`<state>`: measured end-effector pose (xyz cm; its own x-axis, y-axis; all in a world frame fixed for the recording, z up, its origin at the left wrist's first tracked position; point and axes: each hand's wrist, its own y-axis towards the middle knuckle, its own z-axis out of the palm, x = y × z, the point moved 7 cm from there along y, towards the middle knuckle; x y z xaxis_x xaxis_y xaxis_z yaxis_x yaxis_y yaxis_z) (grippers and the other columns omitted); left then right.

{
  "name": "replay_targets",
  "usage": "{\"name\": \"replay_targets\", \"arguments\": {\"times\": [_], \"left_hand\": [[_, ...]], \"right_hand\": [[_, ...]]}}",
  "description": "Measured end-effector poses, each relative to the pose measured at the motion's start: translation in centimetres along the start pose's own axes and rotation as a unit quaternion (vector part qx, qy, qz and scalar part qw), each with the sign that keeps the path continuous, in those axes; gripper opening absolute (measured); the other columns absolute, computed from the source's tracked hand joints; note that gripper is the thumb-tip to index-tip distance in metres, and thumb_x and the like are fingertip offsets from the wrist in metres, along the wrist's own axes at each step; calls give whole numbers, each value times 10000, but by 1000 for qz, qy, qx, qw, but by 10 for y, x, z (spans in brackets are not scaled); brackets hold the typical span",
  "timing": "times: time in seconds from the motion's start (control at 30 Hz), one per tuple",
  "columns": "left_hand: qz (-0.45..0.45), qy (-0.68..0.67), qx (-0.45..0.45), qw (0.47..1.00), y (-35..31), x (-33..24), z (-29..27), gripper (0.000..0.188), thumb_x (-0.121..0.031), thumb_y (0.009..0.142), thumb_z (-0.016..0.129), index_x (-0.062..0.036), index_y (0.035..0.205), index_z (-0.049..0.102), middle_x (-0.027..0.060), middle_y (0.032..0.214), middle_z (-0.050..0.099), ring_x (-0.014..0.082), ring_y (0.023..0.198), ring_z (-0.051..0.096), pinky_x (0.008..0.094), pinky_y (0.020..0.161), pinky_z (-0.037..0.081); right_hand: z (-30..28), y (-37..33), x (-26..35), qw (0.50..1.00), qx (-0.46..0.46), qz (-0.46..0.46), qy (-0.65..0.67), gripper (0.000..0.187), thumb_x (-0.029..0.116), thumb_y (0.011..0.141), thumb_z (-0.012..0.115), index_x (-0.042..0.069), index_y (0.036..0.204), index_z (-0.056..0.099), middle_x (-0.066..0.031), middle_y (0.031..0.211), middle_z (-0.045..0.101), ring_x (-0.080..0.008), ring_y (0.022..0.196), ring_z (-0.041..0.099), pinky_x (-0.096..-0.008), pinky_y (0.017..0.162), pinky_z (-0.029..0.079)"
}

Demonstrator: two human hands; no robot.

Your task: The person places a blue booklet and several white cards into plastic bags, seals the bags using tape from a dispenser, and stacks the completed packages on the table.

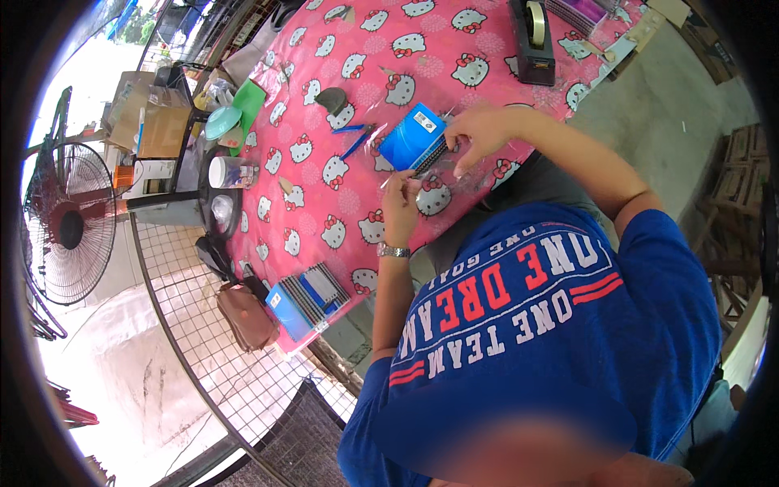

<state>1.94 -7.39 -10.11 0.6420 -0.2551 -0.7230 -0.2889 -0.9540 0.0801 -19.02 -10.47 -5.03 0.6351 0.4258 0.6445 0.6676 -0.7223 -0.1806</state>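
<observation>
Blue spiral-bound notebook (pixel 410 140), dark coil along the near edge, white label at one corner, lying on the pink patterned table cover (pixel 316 215).
Right hand (pixel 480 136) arched at its right end, thumb and fingers apart; left hand (pixel 401 197) (watch (pixel 393 252) at wrist) at the near edge, fingertips drawn together, grip indeterminable.

And there's gloss on that blue notebook (pixel 406 144)
Shiny plastic-looking tablecloth (pixel 312 191), polished metal watch (pixel 394 252), matt cloth shirt (pixel 560 357)
</observation>
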Motion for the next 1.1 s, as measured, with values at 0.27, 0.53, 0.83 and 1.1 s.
{"name": "replay_targets", "arguments": {"times": [0.27,0.53,0.83,1.1], "left_hand": [[60,-33,-65,996,-5,4,-22,238,-55,763,677,-31,994,626,75,804,539,190,682,533,304,612,441],[10,211,-285,935,5,-20,-56,190,-94,821,601,-21,995,618,145,1137,595,300,1036,552,442,904,417],[117,323,-8,939,2,-54,59,710,-352,860,559,-36,1433,284,170,1489,270,327,1403,189,526,1129,106],[41,343,-12,938,3,-51,61,815,-424,833,585,-60,1463,218,155,1533,168,355,1420,116,667,1065,75]], "right_hand": [[13,-2,-9,953,-159,51,-253,162,188,758,611,76,852,682,-109,909,644,-290,932,616,-460,839,449],[-39,34,-102,972,-167,28,160,171,105,761,648,30,914,663,-74,819,673,-163,739,632,-319,650,491],[-8,46,-130,907,-98,111,395,237,166,829,630,7,1004,617,-53,845,631,-126,736,593,-275,640,489],[29,77,-123,793,-67,203,570,551,498,883,539,31,1174,515,-140,963,634,-195,818,578,-332,714,472]]}}
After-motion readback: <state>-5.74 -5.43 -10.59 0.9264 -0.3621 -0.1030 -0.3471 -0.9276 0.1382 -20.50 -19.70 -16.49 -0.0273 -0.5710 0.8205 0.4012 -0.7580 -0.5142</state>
